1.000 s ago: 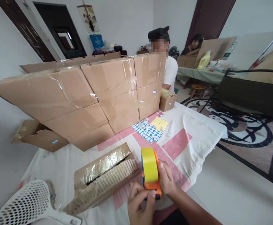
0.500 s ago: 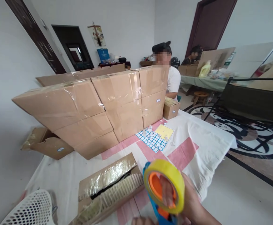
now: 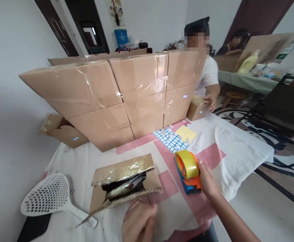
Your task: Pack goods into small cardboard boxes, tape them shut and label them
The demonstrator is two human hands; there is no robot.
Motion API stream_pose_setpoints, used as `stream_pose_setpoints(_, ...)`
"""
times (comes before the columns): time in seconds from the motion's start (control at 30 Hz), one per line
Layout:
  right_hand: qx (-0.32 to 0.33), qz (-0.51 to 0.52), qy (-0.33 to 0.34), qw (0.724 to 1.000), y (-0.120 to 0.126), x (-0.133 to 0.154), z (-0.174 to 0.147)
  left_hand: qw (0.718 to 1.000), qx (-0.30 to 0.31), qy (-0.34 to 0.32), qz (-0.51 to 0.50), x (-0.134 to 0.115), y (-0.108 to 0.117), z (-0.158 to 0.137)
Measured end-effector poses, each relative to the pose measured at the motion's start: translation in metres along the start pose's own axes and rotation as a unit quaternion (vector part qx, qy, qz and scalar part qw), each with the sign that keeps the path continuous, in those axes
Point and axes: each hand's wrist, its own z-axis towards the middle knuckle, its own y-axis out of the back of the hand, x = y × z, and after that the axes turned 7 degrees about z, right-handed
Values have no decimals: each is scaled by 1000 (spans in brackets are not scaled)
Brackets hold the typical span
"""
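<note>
My right hand [image 3: 207, 176] holds a tape dispenser [image 3: 188, 173], blue and orange with a yellow roll, low over the cloth right of a small cardboard box. My left hand [image 3: 139, 218] is closed just in front of that cardboard box [image 3: 149, 164]; what its fingers hold, if anything, is hidden. The box's top gapes, with shiny tape along its back flap and a ragged corrugated front edge. Dark and pale things I cannot make out lie inside it.
A wall of taped cartons [image 3: 142, 101] stands behind. At the left are a white perforated racket-like paddle [image 3: 48, 195] and an open carton [image 3: 68, 134]. A blue grid sheet [image 3: 173, 141] with small pieces lies mid-table. A co-worker's hand [image 3: 212, 102] touches a small box [image 3: 197, 109].
The tape dispenser has moved away from the camera and down toward the cloth. The small box now gapes wider, and my left hand has come into fuller view. The co-worker's hand appears at their box.
</note>
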Motion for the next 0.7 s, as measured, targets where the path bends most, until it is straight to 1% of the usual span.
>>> stream_pose_setpoints(0.07,32,23,-20,999,-6,-10,19,994,-15,108,-5,0,9,7)
stream_pose_setpoints(0.1,52,25,-24,998,-5,-13,24,986,-26,163,-4,0,15,10)
stream_pose_setpoints(0.13,57,23,-16,998,-2,-14,25,977,-36,210,-5,0,22,12)
stream_pose_setpoints(0.17,39,17,6,999,2,-13,22,968,-45,246,-7,-1,28,13)
stream_pose_setpoints(0.2,1,5,44,999,6,-9,16,962,-50,269,-7,-1,33,14)
stream_pose_setpoints(0.23,-42,-7,96,995,9,-2,7,959,-51,278,-8,-2,37,14)
stream_pose_setpoints(0.27,-69,-19,155,985,11,8,-4,961,-41,273,-8,-2,40,14)
stream_pose_setpoints(0.3,-68,-32,218,973,10,19,-17,968,-21,251,-10,-2,42,13)
stream_pose_setpoints(0.33,-23,-38,279,959,6,32,-30,976,4,219,-12,-3,42,13)
stream_pose_setpoints(0.37,67,-44,333,940,-1,45,-43,983,30,181,-12,-4,42,13)
stream_pose_setpoints(0.4,166,-53,376,910,-9,58,-54,989,52,142,-10,-5,41,13)
stream_pose_setpoints(0.43,243,-67,404,879,-20,70,-63,992,70,104,-6,-6,40,14)
stream_pose_setpoints(0.47,297,-81,422,853,-30,80,-71,994,83,72,-1,-8,39,15)
stream_pose_setpoints(0.5,330,-97,434,833,-41,88,-76,995,89,48,5,-9,38,16)
stream_pose_setpoints(0.53,343,-110,440,823,-51,94,-79,996,90,28,9,-10,37,17)
stream_pose_setpoints(0.57,346,-120,444,818,-59,98,-80,996,85,12,10,-11,37,18)
stream_pose_setpoints(0.63,351,-125,440,817,-71,103,-82,998,55,-3,9,-11,35,17)
stream_pose_setpoints(0.67,359,-124,434,817,-75,103,-82,999,35,6,9,-12,33,15)
stream_pose_setpoints(0.7,366,-123,429,817,-77,104,-82,999,21,31,10,-12,31,12)
